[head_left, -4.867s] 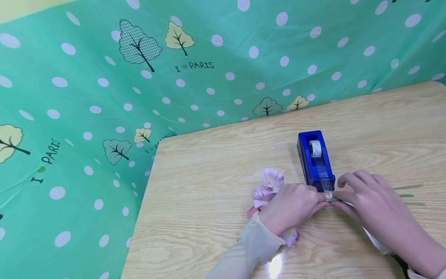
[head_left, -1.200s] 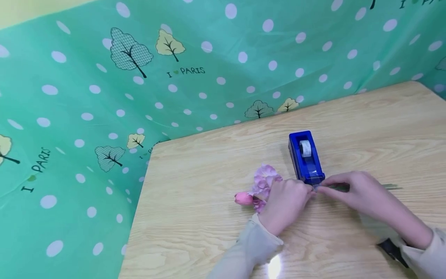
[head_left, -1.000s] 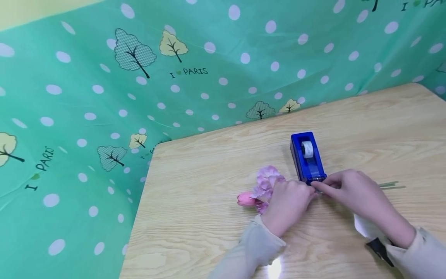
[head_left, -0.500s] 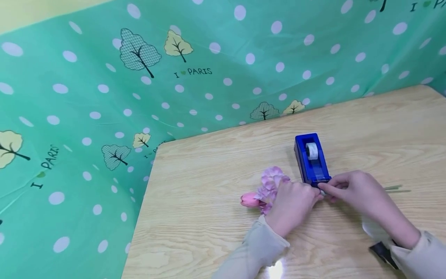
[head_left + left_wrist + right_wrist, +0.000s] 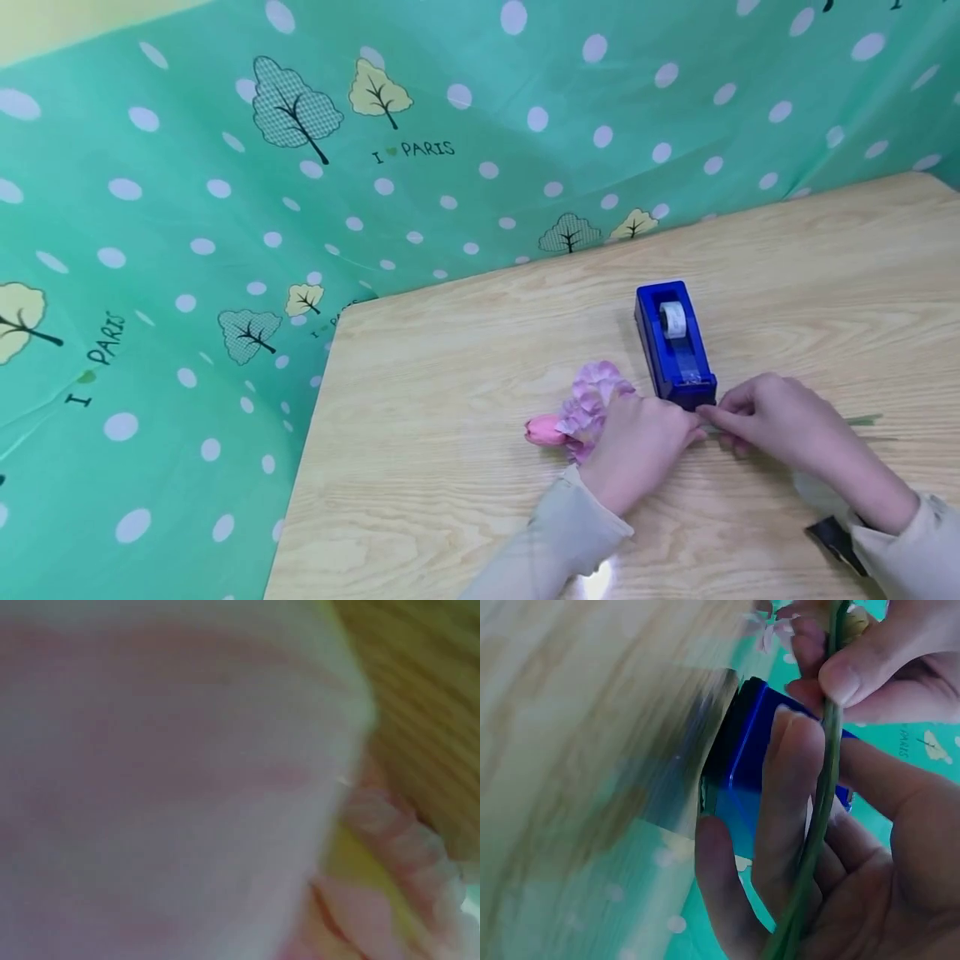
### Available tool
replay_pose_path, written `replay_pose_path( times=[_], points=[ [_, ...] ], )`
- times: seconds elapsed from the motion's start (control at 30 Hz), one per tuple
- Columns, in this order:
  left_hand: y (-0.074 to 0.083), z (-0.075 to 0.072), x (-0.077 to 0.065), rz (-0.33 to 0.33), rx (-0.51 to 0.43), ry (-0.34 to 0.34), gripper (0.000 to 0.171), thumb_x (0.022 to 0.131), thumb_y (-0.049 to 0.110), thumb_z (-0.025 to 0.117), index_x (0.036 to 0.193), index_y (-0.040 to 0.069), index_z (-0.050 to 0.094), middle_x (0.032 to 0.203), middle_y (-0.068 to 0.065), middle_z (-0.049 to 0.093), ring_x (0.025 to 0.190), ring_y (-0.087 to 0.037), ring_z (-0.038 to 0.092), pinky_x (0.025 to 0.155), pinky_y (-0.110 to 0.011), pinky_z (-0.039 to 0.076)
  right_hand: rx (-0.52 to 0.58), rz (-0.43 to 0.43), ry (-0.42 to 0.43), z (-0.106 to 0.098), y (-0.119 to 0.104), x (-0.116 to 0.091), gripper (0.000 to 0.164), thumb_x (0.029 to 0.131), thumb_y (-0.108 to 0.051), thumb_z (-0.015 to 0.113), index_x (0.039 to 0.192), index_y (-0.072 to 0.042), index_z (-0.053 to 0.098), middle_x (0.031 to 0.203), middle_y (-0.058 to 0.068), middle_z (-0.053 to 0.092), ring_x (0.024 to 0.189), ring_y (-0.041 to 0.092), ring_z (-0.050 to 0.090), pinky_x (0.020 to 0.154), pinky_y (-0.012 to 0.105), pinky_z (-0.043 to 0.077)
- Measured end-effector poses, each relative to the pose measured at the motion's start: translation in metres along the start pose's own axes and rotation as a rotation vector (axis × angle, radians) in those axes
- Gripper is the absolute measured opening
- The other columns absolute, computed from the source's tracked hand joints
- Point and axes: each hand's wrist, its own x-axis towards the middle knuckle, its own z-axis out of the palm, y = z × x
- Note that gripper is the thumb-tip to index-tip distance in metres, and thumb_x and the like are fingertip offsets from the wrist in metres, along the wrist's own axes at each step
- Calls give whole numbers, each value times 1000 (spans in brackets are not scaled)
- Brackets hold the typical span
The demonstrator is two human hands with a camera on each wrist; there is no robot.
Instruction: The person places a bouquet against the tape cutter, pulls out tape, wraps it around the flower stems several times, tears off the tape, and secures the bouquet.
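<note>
In the head view my left hand [image 5: 647, 446] grips a small bunch of artificial flowers, close below the blooms. A pink tulip [image 5: 546, 431] and ruffled lilac flowers [image 5: 592, 396] stick out to its left. My right hand [image 5: 780, 425] pinches the green stems [image 5: 821, 810] just right of the left hand; the stem ends reach past it to the right. In the right wrist view the stems run between its fingers, with the left thumb on them higher up. A blue tape dispenser [image 5: 675, 350] stands right behind both hands. The left wrist view is mostly blurred hand, with petals [image 5: 397, 832] beyond.
The wooden table [image 5: 420, 400] carries all of this. Behind and to the left hangs a green dotted cloth [image 5: 450, 133]. A black strap [image 5: 836, 543] shows by the right sleeve. The dispenser's front edge lies close to the fingers.
Earlier a tape strip stretched from the dispenser to the stems between my hands; no strip spans there now. The bunch has turned, bringing the tulip into view. Lately the right fingers have shifted slightly.
</note>
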Motion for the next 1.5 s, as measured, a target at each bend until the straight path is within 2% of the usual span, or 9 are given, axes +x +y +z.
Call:
replay_pose_path(
  times=[0.13,0.37,0.5,0.67,0.83,0.97,1.1,1.17,1.5],
  points=[
    [-3,-5,-5,22,22,15,25,98,55,50,90,41,70,66,20,61,51,-1,49,46,-20,33,47,-17,-40,-2,-1,0,39,100,-34,60,64,-19,64,57,-9,59,51,6,51,54,23,37],
    [-18,-18,-22,64,9,157,24,98,51,53,93,40,73,69,21,64,55,0,51,48,-21,34,85,-123,62,-5,-18,-5,37,98,-31,64,62,-21,60,52,-11,52,47,4,44,51,23,36],
    [-30,-24,-30,105,-6,209,18,97,45,59,91,39,74,70,22,64,57,2,51,50,-19,35,82,-109,-1,-10,-31,-6,42,98,-37,62,60,-20,59,52,-9,50,47,4,42,50,23,34],
    [-41,-27,-30,126,-10,195,18,96,47,59,92,38,75,70,21,65,57,2,52,48,-16,33,14,-97,-61,-15,-42,-2,48,98,-45,59,57,-19,57,51,-8,50,46,6,41,49,23,34],
    [-46,-32,-30,103,-31,173,24,97,48,55,92,38,75,73,20,69,58,0,56,50,-18,35,-84,-120,52,-21,-53,0,33,95,-44,65,73,-20,72,60,-12,57,54,6,47,52,25,40],
    [-51,-37,-31,98,-54,192,23,97,47,56,92,37,76,77,20,71,61,1,60,50,-17,33,-86,-293,243,-25,-62,-4,6,90,-24,74,95,-20,76,88,-11,71,78,11,66,66,36,56],
    [-56,-38,-32,95,-64,209,23,96,46,57,88,35,75,76,21,70,62,1,61,49,-18,31,-127,-497,344,-23,-69,-7,22,83,-11,80,97,-26,73,100,-14,69,92,12,67,72,36,57],
    [-57,-38,-32,93,-64,209,23,96,47,57,88,35,75,75,21,69,61,1,60,49,-18,30,-161,-536,345,-21,-71,-7,24,80,-11,81,96,-27,73,99,-15,67,90,10,66,72,35,56],
    [-60,-44,-34,94,-91,187,25,99,46,53,96,37,76,70,21,66,58,2,56,49,-17,30,-191,-439,221,-18,-70,-8,13,85,-22,79,96,-27,75,97,-14,70,88,11,67,74,38,57]
  ],
)
